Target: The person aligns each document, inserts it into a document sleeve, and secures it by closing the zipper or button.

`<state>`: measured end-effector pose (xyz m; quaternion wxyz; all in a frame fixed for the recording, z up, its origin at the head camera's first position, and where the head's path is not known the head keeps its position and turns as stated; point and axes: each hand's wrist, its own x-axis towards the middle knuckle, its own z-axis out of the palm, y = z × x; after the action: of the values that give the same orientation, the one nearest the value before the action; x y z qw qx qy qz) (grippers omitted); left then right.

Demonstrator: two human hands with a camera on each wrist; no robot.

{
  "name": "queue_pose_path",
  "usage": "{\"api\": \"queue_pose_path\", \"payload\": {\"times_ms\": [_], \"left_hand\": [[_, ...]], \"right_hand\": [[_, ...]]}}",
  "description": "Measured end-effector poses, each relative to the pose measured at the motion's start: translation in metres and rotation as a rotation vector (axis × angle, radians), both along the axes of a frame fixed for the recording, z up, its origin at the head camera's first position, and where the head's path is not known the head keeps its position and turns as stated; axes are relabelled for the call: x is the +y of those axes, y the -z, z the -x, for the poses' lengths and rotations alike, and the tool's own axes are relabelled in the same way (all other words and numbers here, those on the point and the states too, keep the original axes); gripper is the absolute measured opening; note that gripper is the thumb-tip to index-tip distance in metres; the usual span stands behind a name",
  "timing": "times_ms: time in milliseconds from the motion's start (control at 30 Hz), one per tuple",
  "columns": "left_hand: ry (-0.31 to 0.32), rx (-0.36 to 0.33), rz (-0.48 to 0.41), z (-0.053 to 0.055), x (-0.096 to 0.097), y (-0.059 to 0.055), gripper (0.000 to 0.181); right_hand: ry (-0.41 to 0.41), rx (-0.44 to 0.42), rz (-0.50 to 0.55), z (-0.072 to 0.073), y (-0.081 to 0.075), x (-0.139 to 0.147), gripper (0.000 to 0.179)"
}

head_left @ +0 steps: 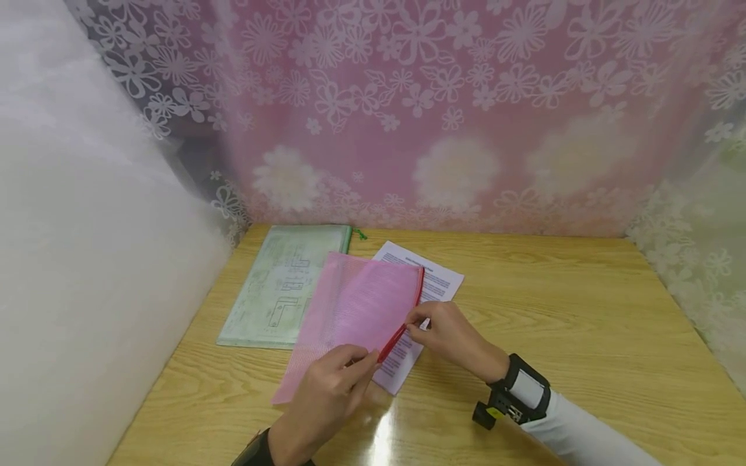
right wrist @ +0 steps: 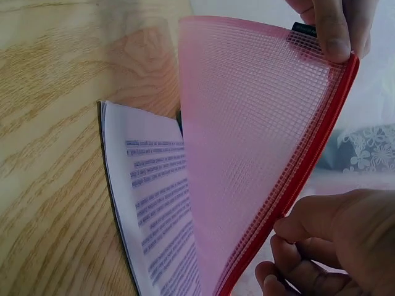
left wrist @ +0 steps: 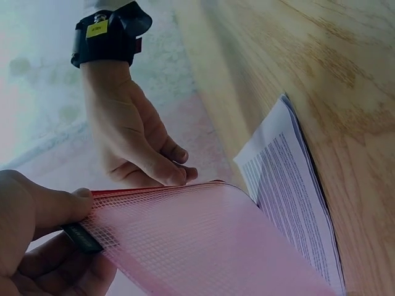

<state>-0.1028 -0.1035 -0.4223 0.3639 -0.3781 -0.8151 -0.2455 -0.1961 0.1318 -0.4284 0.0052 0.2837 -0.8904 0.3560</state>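
Note:
A pink mesh zipper pouch (head_left: pixel 364 298) is raised at its near right side, its red zipper (head_left: pixel 392 343) running along that edge. My left hand (head_left: pixel 329 385) pinches the pouch's near corner between thumb and fingers, beside a small black tag (left wrist: pixel 81 238). Farther along the zipper, my right hand (head_left: pixel 449 330) pinches the red edge with thumb and forefinger; its fingertips hide whatever part of the zipper lies between them. Under the pouch lies a stack of printed sheets (head_left: pixel 445 281), partly covered by it.
A pale green mesh pouch (head_left: pixel 268 285) with drawings showing through lies to the left, overlapped by the pink one. A green zipper pull (head_left: pixel 360 234) sticks out at its far corner. Floral curtains (head_left: pixel 373 116) hang behind the wooden table (head_left: pixel 559 304), with a white sheet (head_left: pixel 99 226) at left.

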Motion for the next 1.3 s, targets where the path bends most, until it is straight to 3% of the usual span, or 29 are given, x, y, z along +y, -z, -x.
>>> {"api": "queue_pose_path", "payload": {"times_ms": [300,567,767,1300], "left_hand": [[0.012,0.003,-0.017,0.001,0.001,0.002,0.013],[0.019,-0.006,-0.025,0.002,0.002,0.003,0.025],[0.026,-0.008,-0.026,0.003,0.003,0.003,0.019],[0.061,-0.006,-0.033,0.002,0.003,0.003,0.018]], "right_hand": [[0.005,0.018,0.009,0.01,0.008,0.004,0.011],[0.053,0.005,-0.002,0.025,0.017,0.01,0.01],[0.083,-0.012,-0.02,0.033,0.022,0.013,0.009],[0.145,0.064,-0.042,0.053,0.039,0.022,0.009]]}}
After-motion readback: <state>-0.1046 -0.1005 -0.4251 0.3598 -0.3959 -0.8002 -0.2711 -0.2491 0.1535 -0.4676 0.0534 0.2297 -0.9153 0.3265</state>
